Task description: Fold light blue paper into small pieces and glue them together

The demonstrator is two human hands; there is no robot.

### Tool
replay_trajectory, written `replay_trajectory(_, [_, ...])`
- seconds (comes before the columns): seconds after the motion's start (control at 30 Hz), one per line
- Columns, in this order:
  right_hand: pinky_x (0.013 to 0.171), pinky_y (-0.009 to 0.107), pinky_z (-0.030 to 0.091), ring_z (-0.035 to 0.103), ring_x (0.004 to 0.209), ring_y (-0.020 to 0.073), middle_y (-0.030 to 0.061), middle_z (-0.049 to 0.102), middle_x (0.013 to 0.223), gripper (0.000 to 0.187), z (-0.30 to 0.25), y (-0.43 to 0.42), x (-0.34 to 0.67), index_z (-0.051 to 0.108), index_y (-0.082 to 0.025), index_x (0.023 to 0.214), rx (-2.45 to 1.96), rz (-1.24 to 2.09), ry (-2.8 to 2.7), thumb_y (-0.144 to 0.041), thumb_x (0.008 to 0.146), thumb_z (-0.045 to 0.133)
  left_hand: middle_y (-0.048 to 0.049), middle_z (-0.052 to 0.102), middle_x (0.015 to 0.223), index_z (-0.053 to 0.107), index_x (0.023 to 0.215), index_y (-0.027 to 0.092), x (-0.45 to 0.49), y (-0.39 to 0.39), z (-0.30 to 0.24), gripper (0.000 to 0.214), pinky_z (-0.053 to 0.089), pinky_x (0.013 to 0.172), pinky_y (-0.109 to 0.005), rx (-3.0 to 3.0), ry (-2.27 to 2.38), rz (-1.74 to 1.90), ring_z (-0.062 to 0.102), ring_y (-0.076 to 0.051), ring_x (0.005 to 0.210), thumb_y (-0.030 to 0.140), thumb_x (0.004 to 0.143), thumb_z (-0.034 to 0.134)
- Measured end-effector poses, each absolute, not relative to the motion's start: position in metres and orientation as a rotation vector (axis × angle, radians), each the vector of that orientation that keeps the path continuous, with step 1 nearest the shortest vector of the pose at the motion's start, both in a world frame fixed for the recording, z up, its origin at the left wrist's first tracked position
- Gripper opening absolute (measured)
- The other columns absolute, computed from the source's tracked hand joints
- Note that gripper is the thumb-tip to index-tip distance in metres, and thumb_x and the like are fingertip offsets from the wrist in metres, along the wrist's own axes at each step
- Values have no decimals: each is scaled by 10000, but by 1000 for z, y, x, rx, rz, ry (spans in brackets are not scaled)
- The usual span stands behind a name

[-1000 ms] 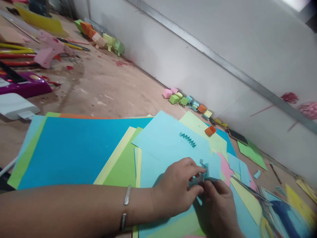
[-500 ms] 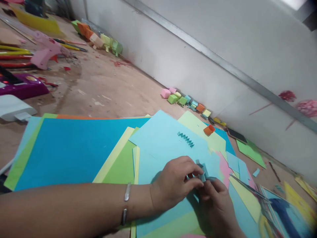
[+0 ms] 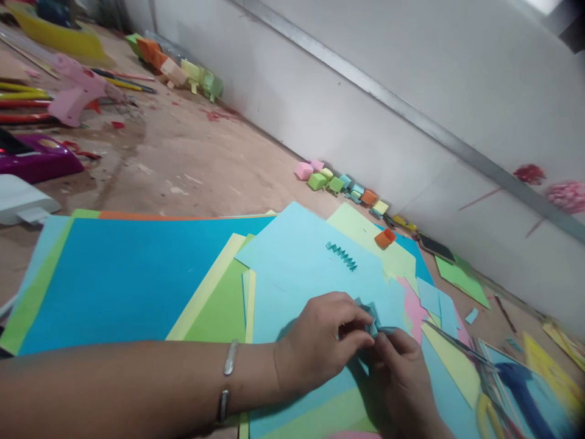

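Note:
Between my two hands is a small folded light-blue paper piece (image 3: 372, 317), partly hidden by the fingers. My left hand (image 3: 322, 335) pinches it from the left with thumb and forefinger. From the right, the thumb and fingers of my right hand (image 3: 404, 372) close on its lower edge. Both hands are just above a light-blue paper sheet (image 3: 292, 244). Beyond them on that sheet lies a zigzag-folded teal paper strip (image 3: 340, 256). A small orange folded paper piece (image 3: 385, 238) rests on the pale yellow sheet farther back.
Scissors (image 3: 479, 366) lie at the right among paper scraps. Several small coloured paper boxes (image 3: 336, 184) line the wall, with a dark phone (image 3: 436, 248) nearby. To the left are large blue sheets (image 3: 128, 274), a pink glue gun (image 3: 75, 91) and a white plug adapter (image 3: 25, 198).
Both hands keep their grip on the light-blue paper piece, which has tilted slightly between the fingers. The whole view has shifted a little.

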State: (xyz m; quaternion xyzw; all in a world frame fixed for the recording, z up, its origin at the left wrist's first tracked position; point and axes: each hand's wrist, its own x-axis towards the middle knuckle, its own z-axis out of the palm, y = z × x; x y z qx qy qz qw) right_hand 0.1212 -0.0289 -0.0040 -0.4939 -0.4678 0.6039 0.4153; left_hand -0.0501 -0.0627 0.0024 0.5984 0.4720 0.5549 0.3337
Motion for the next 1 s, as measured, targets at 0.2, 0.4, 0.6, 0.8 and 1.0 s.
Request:
replay_trajectory(0.2, [589, 291, 491, 548, 566, 138, 1, 598, 528, 234, -6, -28, 124, 702, -180, 584, -1194, 1601, -1166, -346, 629, 860, -14, 642, 730, 714, 811, 136, -50, -64, 3, 138, 475, 654, -230, 1528, 1223, 1385, 566, -123, 662, 72, 693, 747])
replay_trajectory(0.4, [612, 275, 500, 609, 625, 149, 47, 701, 655, 262, -11, -25, 131, 744, -180, 686, -1211, 1573, -1120, -395, 607, 872, -16, 664, 812, 663, 1104, 193, -51, -65, 0, 388, 504, 698, -254, 1572, 1229, 1367, 601, -144, 722, 67, 738, 671])
replay_trajectory(0.6, [567, 270, 497, 594, 576, 135, 38, 696, 634, 267, -6, -26, 126, 732, -178, 659, -1219, 1610, -1074, -397, 603, 873, -53, 653, 814, 633, 1237, 173, -51, -65, -11, 424, 491, 723, -303, 1793, 1230, 1353, 584, -178, 742, 78, 832, 552])
replay_trajectory(0.8, [509, 233, 459, 548, 515, 107, 22, 659, 561, 299, 1, -28, 116, 715, -172, 597, -1232, 1617, -975, -388, 524, 908, -68, 647, 809, 606, 1280, 135, -48, -65, -16, 441, 474, 691, -302, 1859, 1216, 1334, 560, -183, 719, 97, 848, 526])
replay_trajectory(1.0, [543, 225, 471, 557, 521, 97, 27, 678, 573, 264, -2, -31, 125, 728, -181, 609, -1242, 1653, -970, -357, 537, 911, -96, 645, 814, 580, 1293, 63, -50, -71, -13, 464, 476, 675, -311, 1889, 1160, 1344, 558, -196, 722, 83, 837, 492])
